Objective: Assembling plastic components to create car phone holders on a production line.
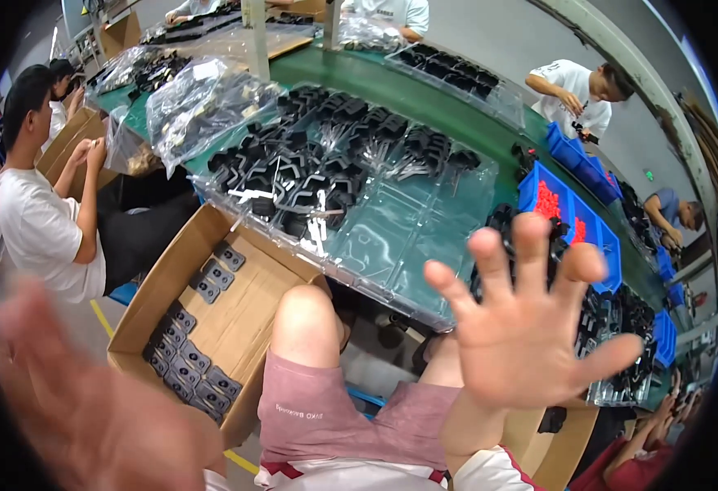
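My right hand is raised in front of the table's near right corner, its fingers spread wide and nothing in it. At the lower left my left hand is held up close, smeared by motion; its visible fingers stretch out and I see nothing in them. Behind and beside it stands an open cardboard box with several flat dark grey parts laid in rows. Ahead of me a clear plastic tray on the green table bears many black bent parts with metal pins.
Blue bins with red pieces stand right of the tray. Clear bags of parts lie at the far left. Another cardboard box is at lower right. A person sits at left; another works across the table.
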{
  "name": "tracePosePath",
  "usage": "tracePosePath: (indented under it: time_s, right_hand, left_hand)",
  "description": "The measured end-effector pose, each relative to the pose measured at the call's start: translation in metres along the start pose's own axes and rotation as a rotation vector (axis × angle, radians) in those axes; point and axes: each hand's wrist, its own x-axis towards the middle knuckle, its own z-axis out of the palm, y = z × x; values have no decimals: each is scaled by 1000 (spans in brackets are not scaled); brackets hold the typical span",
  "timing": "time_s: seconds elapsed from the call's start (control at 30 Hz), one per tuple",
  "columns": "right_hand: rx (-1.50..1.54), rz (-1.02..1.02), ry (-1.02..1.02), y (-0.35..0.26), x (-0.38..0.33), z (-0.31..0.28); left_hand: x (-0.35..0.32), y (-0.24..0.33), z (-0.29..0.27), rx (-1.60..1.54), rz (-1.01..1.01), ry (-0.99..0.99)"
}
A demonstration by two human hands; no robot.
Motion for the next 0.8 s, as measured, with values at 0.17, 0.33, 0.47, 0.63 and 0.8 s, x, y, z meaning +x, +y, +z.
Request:
tracePosePath:
  time_s: [0.17,0.33,0.47,0.63,0.8]
  right_hand:
    - [88,183,83,24,-19,-12]
    - [-37,333,145,47,-42,-14]
    - [-153,306,168,58,-41,-9]
    - [-192,235,176,66,-39,-3]
    - [-134,309,191,54,-37,-8]
  left_hand:
    - [-70,-17,32,-361,-963,-384]
    - [-78,-19,79,-732,-1405,-768]
    - [-93,-29,85,-660,-1442,-832]
    - [-101,-38,85,-667,-1528,-747]
    - [-93,-32,86,-701,-1549,-772]
